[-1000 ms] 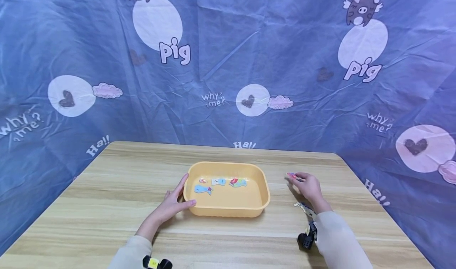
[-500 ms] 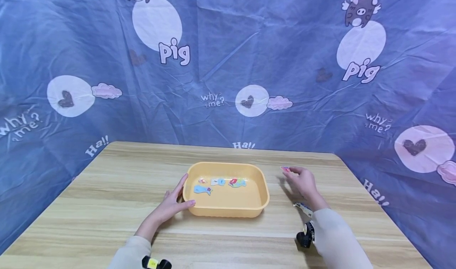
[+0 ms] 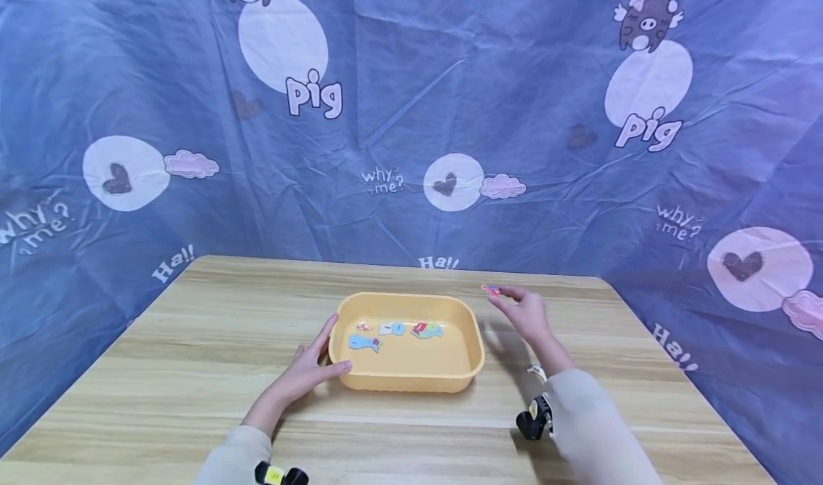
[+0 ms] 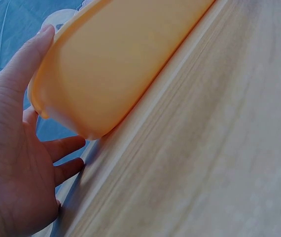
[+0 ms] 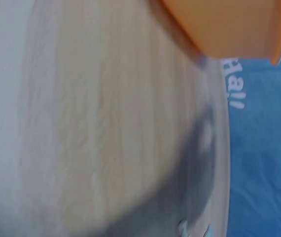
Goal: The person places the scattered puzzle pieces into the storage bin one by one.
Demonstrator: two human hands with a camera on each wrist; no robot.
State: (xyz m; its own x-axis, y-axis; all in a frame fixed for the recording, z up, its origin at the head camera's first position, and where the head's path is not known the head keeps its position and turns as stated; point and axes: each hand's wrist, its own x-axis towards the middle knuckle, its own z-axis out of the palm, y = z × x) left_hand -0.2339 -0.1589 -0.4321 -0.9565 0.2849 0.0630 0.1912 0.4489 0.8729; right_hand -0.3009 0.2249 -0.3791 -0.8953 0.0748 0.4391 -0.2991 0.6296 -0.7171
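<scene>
The head view looks forward and down across the table (image 3: 193,342), with the tub (image 3: 411,378) at centre. The left wrist view sits very near the tub (image 4: 111,74), at 10 o'clock. The right wrist view, blurred, shows it (image 5: 229,24) at 1 o'clock.

Yellow tray (image 3: 411,381), blue printed cloth (image 3: 411,113)

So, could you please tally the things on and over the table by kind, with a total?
Tray: 1
Pieces in the tray (blue, small pink, white-blue, red-green): 4
Piece pinched by the right hand: 1
Total: 6
</scene>
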